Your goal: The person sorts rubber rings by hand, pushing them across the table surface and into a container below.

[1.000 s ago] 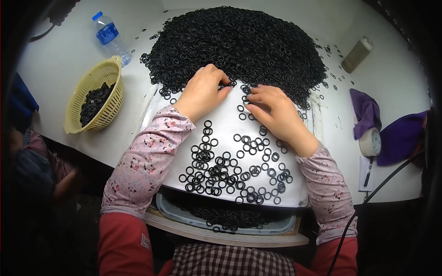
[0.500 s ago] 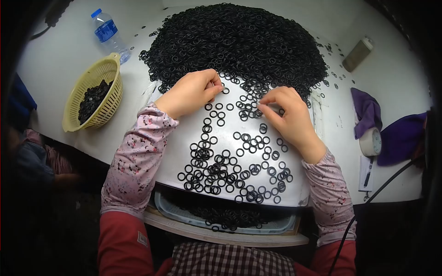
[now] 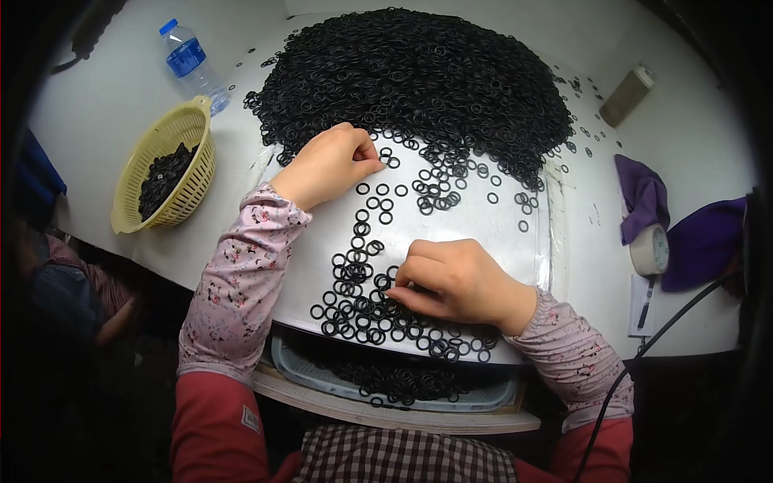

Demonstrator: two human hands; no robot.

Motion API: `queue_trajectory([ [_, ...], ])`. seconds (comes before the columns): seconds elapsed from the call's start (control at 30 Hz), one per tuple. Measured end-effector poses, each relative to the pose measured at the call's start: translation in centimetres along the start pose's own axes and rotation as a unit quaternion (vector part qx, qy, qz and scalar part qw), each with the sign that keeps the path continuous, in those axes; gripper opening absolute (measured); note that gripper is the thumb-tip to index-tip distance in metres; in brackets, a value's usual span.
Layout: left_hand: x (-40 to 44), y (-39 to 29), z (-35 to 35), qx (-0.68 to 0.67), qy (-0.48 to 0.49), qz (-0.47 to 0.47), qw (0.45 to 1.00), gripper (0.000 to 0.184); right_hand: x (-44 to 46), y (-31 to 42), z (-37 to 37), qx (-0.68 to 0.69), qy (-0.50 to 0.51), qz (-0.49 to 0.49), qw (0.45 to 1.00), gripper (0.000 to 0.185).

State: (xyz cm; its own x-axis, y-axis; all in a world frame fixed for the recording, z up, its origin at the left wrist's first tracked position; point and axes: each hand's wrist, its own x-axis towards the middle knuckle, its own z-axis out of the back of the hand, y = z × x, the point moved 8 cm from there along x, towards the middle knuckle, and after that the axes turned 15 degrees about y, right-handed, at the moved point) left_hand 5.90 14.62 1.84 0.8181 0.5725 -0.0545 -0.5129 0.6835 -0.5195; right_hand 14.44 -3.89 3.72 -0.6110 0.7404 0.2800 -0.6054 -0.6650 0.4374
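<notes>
Small black rubber rings lie scattered over a white board, and a big heap of the same rings covers its far end. My left hand is closed in a pinch just in front of the heap, beside a few loose rings. What its fingertips hold, if anything, is hidden. My right hand is low over the near part of the board, fingers curled together at a cluster of rings. It covers some of those rings, and I cannot see what is between its fingertips.
Left stands a yellow basket with dark pieces, near a water bottle. Below the board's front edge, a blue tray holds more rings. To the right are a bottle, a tape roll, purple cloth and a cable.
My right hand has moved from beside the heap toward the board's near edge, and the loose rings in the middle right have shifted toward me. My left hand has barely moved.
</notes>
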Motion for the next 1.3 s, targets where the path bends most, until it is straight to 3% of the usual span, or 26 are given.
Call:
queue_trajectory([
  [0.07, 0.0, 0.0, -0.1, -0.006, -0.003, -0.015, 1.0, 0.021, -0.1, -1.5, 0.7, 0.022, -0.013, -0.051, 0.998, 0.015],
  [0.13, 0.0, -0.2, 0.0, -0.005, -0.016, -0.024, 1.0, 0.02, -0.1, -3.2, 2.7, -0.03, -0.132, -0.041, 0.99, 0.021],
  [0.2, 0.0, -0.7, 0.2, 0.004, -0.039, -0.028, 0.999, 0.02, -0.8, -4.9, 3.2, -0.079, -0.135, -0.081, 0.984, 0.028],
  [0.27, 0.2, -1.1, -0.6, -0.048, -0.016, -0.051, 0.997, 0.02, -1.3, -5.5, 2.7, -0.071, -0.112, -0.059, 0.989, 0.022],
  [0.37, 0.1, -2.4, -2.3, -0.139, 0.018, -0.081, 0.987, 0.017, -1.8, -6.3, 2.4, 0.111, -0.037, -0.163, 0.98, 0.019],
  [0.5, -2.3, -5.4, -4.8, -0.246, 0.086, -0.085, 0.962, 0.013, -2.6, -7.6, 4.2, 0.078, -0.126, -0.213, 0.966, 0.018],
  [0.57, -3.9, -6.0, -4.8, -0.279, 0.069, -0.111, 0.951, 0.011, -2.3, -7.8, 5.7, -0.124, -0.195, -0.147, 0.962, 0.02],
  [0.6, -4.9, -6.1, -3.6, -0.236, 0.026, -0.103, 0.966, 0.011, -2.8, -7.6, 5.4, -0.22, -0.225, -0.114, 0.942, 0.021],
  [0.63, -5.9, -5.9, -2.2, -0.192, -0.017, -0.094, 0.977, 0.012, -3.0, -8.9, 4.5, -0.19, -0.179, -0.158, 0.952, 0.023],
  [0.73, -9.4, -3.3, 3.9, -0.094, -0.151, -0.029, 0.984, 0.012, -3.4, -10.0, 3.9, 0.012, -0.1, -0.196, 0.975, 0.023],
  [0.77, -10.7, -1.6, 6.6, -0.044, -0.203, 0.0, 0.978, 0.013, -3.6, -10.3, 4.0, 0.121, -0.072, -0.258, 0.956, 0.024],
  [0.87, -15.7, 2.7, 14.4, 0.107, -0.349, 0.126, 0.922, 0.015, -4.0, -9.9, 6.0, -0.08, -0.181, -0.173, 0.965, 0.025],
  [0.97, -18.3, 2.8, 17.6, 0.452, -0.339, 0.214, 0.797, 0.019, -4.6, -12.4, 5.6, -0.21, -0.184, -0.281, 0.918, 0.036],
  [1.0, -18.1, 2.4, 17.5, 0.401, -0.332, 0.183, 0.834, 0.02, -4.8, -12.8, 5.4, -0.258, -0.183, -0.317, 0.894, 0.038],
  [1.07, -16.3, 0.5, 16.0, 0.289, -0.313, 0.121, 0.897, 0.024, -4.3, -12.6, 4.5, -0.229, -0.126, -0.318, 0.911, 0.04],
  [1.1, -14.7, -0.3, 13.9, 0.212, -0.265, 0.089, 0.936, 0.03, -4.0, -11.8, 4.3, -0.224, -0.102, -0.313, 0.917, 0.039],
  [1.17, -11.9, -0.9, 9.0, 0.199, -0.174, 0.043, 0.963, 0.035, -3.5, -10.8, 3.6, -0.211, -0.069, -0.273, 0.936, 0.035],
  [1.23, -9.7, 1.6, 4.8, 0.135, -0.127, 0.088, 0.979, 0.065, -3.2, -9.7, 3.2, -0.155, -0.057, -0.225, 0.96, 0.033],
  [1.3, -8.1, 4.9, 2.0, 0.104, -0.128, 0.123, 0.979, 0.071, -3.0, -9.0, 3.2, -0.09, -0.042, -0.189, 0.977, 0.029],
])
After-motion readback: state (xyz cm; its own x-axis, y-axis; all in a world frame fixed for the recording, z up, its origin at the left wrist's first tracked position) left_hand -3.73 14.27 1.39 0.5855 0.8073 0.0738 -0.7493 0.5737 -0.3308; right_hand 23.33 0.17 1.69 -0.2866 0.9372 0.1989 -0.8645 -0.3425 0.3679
